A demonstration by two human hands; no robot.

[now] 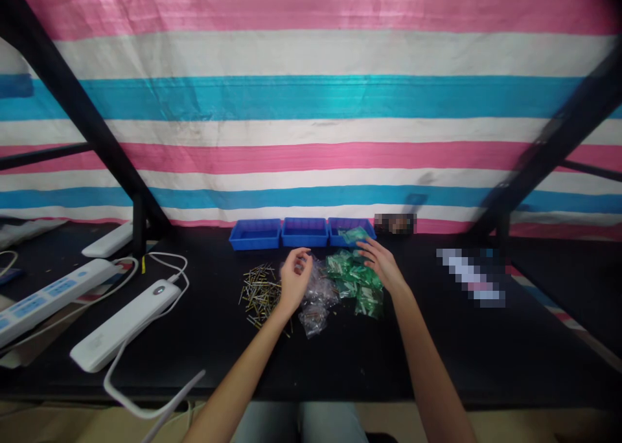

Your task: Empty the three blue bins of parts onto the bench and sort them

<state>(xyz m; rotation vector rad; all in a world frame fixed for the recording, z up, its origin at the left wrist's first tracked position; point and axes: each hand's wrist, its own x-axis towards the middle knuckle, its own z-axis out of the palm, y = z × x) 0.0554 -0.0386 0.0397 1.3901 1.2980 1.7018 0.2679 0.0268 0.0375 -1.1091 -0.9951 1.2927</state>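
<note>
My left hand [295,278] is over the clear plastic packets [321,287], beside a loose pile of thin metal pins or screws [261,291]. Its fingers are loosely curled, with a gap to the thumb, and nothing shows in them. My right hand [383,265] reaches over the green packets [347,268] toward the right blue bin [332,241]. Its fingers are spread. At their tips a green packet [356,234] lies over the bin's front part; whether they touch it is hard to tell.
Left of the right bin stand a middle blue bin [304,241] and a left blue bin [255,242]. A white power bank [126,326] with a cable and a power strip [58,300] lie to the left. Pixelated items are at right. Black frame bars [92,125] slant up both sides.
</note>
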